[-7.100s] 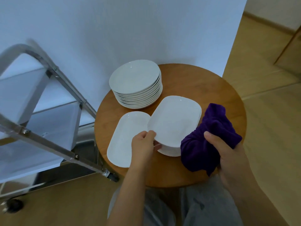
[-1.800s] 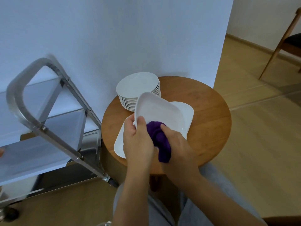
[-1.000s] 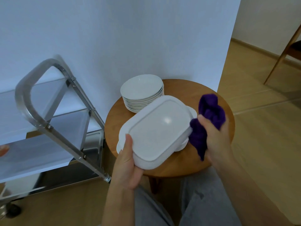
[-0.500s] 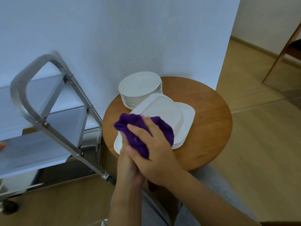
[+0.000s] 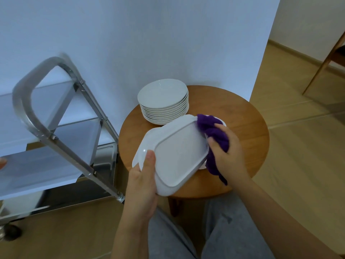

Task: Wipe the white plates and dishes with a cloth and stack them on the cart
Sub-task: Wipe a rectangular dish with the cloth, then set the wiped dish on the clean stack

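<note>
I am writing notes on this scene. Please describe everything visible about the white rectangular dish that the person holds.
The white rectangular dish has rounded corners and looks like smooth glazed ceramic. It is held upside down and tilted above the round wooden table, its raised foot rim facing the camera. The left hand grips its near corner, thumb on the underside. The right hand presses a purple cloth against its far right edge. Its inner face is hidden.

Soft, dim, bluish light is spread evenly with only faint shadows, a small glare spot is seen on the white dish just beside the left hand thumb, and wide-angle bending is noticed at the edges.
</note>
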Motion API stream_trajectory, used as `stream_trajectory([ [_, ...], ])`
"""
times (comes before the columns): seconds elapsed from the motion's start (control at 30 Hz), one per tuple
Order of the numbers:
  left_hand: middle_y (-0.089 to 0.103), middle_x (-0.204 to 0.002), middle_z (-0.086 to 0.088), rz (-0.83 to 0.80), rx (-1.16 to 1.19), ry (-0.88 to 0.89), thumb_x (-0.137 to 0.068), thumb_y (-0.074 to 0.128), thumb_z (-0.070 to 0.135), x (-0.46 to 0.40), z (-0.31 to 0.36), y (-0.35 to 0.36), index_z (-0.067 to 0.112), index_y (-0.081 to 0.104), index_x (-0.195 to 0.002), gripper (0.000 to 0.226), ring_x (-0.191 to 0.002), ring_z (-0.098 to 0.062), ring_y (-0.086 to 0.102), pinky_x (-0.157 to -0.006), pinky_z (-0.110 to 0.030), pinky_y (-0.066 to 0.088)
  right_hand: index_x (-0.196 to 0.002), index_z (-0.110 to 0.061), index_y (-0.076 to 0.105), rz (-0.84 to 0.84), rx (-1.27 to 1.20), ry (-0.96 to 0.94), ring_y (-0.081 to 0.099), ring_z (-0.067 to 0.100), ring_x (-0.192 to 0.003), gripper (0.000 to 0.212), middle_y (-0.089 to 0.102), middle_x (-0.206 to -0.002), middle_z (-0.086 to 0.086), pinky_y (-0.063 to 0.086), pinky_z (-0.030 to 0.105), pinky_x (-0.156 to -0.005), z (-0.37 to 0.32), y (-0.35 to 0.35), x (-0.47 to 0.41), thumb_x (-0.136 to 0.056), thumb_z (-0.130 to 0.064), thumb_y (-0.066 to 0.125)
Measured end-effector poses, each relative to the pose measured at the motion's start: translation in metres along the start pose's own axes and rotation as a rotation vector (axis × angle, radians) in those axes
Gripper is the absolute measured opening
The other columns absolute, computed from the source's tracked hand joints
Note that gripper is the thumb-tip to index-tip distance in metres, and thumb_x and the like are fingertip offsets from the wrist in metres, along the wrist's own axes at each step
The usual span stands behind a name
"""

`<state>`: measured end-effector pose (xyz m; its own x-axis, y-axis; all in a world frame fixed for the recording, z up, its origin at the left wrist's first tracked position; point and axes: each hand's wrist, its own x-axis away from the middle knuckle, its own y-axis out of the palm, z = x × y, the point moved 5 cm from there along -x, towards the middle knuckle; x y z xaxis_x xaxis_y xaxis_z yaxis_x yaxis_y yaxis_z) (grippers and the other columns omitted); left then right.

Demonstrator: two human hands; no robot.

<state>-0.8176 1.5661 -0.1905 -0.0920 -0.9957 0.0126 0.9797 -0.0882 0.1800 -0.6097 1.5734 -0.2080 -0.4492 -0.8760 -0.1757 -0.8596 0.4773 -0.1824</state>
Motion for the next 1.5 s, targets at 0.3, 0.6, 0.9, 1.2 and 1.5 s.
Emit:
stream_trajectory([
  [0.3, 0.065, -0.113, 0.004, 0.042, -0.733, 0.088, -0.071, 0.042, 0.062, -0.024, -0.010, -0.002, 0.023, 0.055, -0.121, 0.064, -0.103, -0.016, 0.061, -0.084, -0.034, 0.054, -0.121, -0.033, 0.050, 0.151, -0.249, 0.258, 0.057, 0.019, -0.105, 0.035, 0.057, -0.119, -0.005, 0.053, 0.036, -0.086, 0.025, 0.001, 0.005, -0.090, -0.021, 0.061],
  [0.6, 0.034, -0.150, 0.008, -0.295, -1.509, 0.144, -0.097, 0.036, 0.040, -0.071, -0.059, -0.020, 0.034, 0.028, -0.144, 0.048, -0.136, -0.016, 0.034, -0.110, -0.032, 0.028, -0.119, -0.030, 0.051, 0.105, -0.275, 0.306, 0.058, 0.021, -0.102, 0.034, 0.059, -0.116, 0.000, 0.054, 0.040, -0.086, 0.036, 0.007, 0.000, -0.089, -0.018, 0.063],
  [0.9, 0.017, -0.156, 0.009, -0.501, -1.700, 0.111, -0.097, 0.037, 0.041, -0.099, -0.099, -0.043, 0.035, 0.021, -0.146, 0.052, -0.144, -0.018, 0.012, -0.115, -0.048, 0.001, -0.103, -0.039, 0.054, 0.095, -0.340, 0.334, 0.060, 0.016, -0.095, 0.028, 0.060, -0.106, -0.007, 0.053, 0.028, -0.070, 0.048, 0.011, -0.005, -0.087, -0.018, 0.064],
  [1.2, 0.033, -0.150, 0.012, -0.433, -1.552, 0.017, -0.087, 0.032, 0.066, -0.110, -0.104, -0.046, 0.034, 0.042, -0.137, 0.061, -0.142, -0.015, 0.021, -0.115, -0.048, 0.003, -0.097, -0.039, 0.054, 0.061, -0.334, 0.340, 0.060, 0.018, -0.096, 0.026, 0.060, -0.104, -0.009, 0.054, 0.029, -0.074, 0.053, 0.026, -0.013, -0.087, -0.017, 0.064],
  [1.5, 0.057, -0.078, 0.008, 0.048, -1.260, -0.207, -0.085, 0.051, 0.058, -0.129, -0.089, 0.014, 0.025, 0.054, -0.088, 0.034, -0.065, -0.009, 0.051, -0.064, -0.022, 0.040, -0.095, -0.042, 0.055, 0.083, -0.373, 0.355, 0.062, 0.015, -0.092, 0.026, 0.062, -0.098, -0.015, 0.051, 0.019, -0.062, 0.057, 0.017, -0.015, -0.085, -0.020, 0.066],
])
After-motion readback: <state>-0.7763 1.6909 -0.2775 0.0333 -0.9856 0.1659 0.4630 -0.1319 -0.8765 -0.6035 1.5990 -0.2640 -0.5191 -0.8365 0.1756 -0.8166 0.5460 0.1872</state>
